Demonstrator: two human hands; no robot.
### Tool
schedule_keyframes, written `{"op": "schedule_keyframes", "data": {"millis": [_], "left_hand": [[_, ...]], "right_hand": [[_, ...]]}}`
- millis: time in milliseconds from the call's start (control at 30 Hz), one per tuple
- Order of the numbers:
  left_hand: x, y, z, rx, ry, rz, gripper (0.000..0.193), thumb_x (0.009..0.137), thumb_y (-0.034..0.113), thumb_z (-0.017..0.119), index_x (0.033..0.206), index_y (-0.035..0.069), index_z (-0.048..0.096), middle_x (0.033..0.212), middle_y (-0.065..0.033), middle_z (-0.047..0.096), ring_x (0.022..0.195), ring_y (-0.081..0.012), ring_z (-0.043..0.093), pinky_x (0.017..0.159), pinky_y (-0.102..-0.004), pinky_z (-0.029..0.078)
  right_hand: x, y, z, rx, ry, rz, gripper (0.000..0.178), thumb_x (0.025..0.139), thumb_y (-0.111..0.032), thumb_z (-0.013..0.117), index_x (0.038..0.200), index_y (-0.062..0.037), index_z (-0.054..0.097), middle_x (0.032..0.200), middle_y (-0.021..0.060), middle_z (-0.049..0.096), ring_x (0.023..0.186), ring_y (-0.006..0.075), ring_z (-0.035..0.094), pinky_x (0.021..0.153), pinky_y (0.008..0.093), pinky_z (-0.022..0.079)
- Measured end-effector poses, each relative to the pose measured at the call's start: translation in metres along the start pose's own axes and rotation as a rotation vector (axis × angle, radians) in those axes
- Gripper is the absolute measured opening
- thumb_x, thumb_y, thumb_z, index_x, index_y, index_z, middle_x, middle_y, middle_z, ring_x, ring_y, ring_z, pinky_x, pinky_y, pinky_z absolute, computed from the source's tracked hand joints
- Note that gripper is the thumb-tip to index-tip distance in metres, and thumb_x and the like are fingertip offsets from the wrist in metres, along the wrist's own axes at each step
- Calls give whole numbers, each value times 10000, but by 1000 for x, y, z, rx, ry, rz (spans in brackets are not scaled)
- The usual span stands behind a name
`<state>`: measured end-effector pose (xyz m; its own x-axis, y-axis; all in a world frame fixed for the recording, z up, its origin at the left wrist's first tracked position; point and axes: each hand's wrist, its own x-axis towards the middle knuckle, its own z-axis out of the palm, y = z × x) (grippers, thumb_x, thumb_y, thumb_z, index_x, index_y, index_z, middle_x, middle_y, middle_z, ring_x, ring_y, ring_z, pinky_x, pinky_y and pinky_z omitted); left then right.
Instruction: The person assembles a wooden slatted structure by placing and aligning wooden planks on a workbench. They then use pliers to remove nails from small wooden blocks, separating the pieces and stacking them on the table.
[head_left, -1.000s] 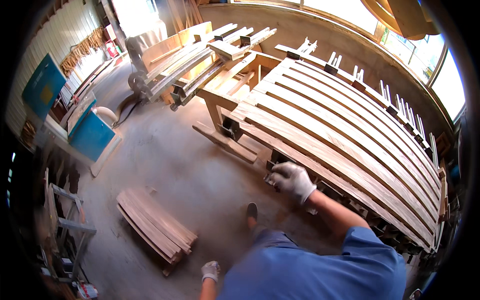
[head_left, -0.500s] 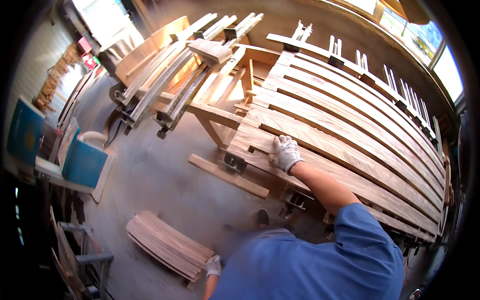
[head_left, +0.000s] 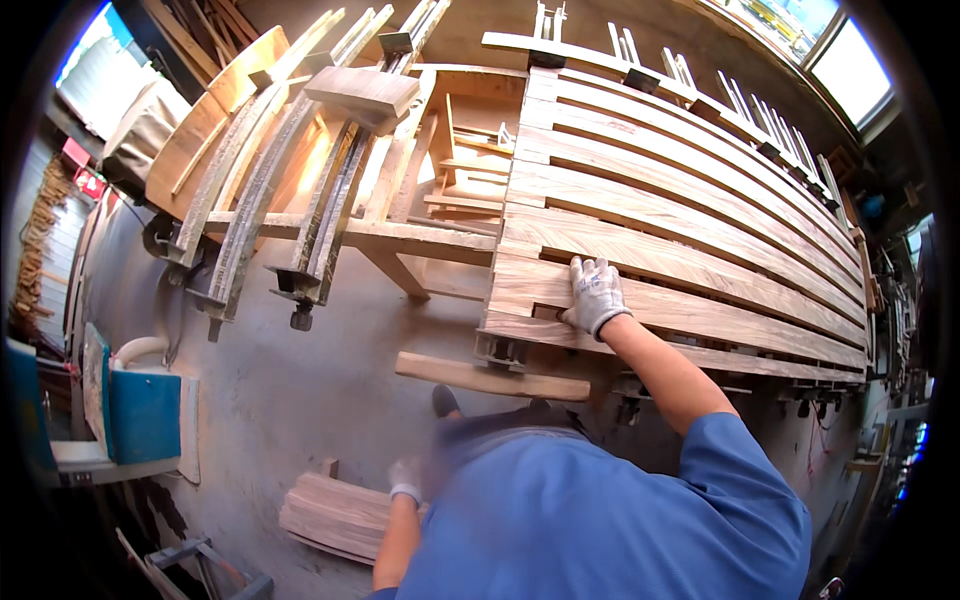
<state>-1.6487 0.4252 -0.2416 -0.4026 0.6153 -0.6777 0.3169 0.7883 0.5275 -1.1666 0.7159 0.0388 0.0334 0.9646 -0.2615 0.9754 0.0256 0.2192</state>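
A large slatted panel of pale brown wood (head_left: pixel 680 300) lies across the stand on the right. My right hand (head_left: pixel 600 296), in a white work glove, is on one of its near slats close to the left end. Its fingers bend over the far edge by a gap, and the thumb lies at the near gap. Low on the left, my left hand (head_left: pixel 406 476), also gloved, is over the right part of a stack of wooden boards (head_left: pixel 335 510) near the floor. Motion smears its fingers, so their grip cannot be made out.
Metal bar clamps (head_left: pixel 325 220) lie across a wooden frame (head_left: pixel 420 238), with a wood block (head_left: pixel 362 92) on top. A loose wooden bar (head_left: pixel 490 377) is by the panel's near corner. A blue machine (head_left: pixel 145 415) stands at left, a grey metal stand (head_left: pixel 215 570) at lower left.
The view has swung, shifting the panel and clamps leftward. My left hand has come up from the boards' right end to above their right part. My right hand keeps to the same slat.
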Motion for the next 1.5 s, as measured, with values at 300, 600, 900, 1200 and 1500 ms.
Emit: {"op": "schedule_keyframes", "data": {"millis": [300,600,900,1200,1500], "left_hand": [[141,77,-97,271,-144,-8,311,1015,317,616,1103,92,812,1092,-86,804,1018,-273,746,900,-377,568],[195,71,-83,-39,-184,208,140,1025,162,693,1099,64,761,807,-71,724,620,-173,684,546,-320,558],[115,276,-67,-184,-311,275,188,1034,174,695,1152,45,766,888,-36,740,741,-126,697,673,-296,582],[91,442,-30,385,-662,924,358,974,156,711,1312,42,735,1257,-160,773,1191,-277,731,1064,-361,535],[55,477,24,489,-1035,1102,554,1015,242,660,1543,110,556,1388,-210,691,1233,-360,693,1077,-417,521]], "right_hand": [[20,-21,-13,-170,-193,136,768,741,-500,875,1312,-59,611,1259,146,682,1216,307,625,1034,428,481],[24,-23,-3,95,-121,155,752,715,-414,878,1306,-48,590,1253,175,673,1212,313,647,1060,430,470],[28,-29,-11,85,-122,178,709,727,-360,871,1301,-62,582,1216,158,661,1180,320,635,1072,447,439],[33,-44,3,-84,-129,318,526,824,-238,760,1290,-67,585,1243,152,638,1211,311,602,1133,486,414],[41,-50,-9,-38,-199,390,535,813,-175,771,1298,-74,569,1276,151,627,1261,306,574,1129,456,427]]}}
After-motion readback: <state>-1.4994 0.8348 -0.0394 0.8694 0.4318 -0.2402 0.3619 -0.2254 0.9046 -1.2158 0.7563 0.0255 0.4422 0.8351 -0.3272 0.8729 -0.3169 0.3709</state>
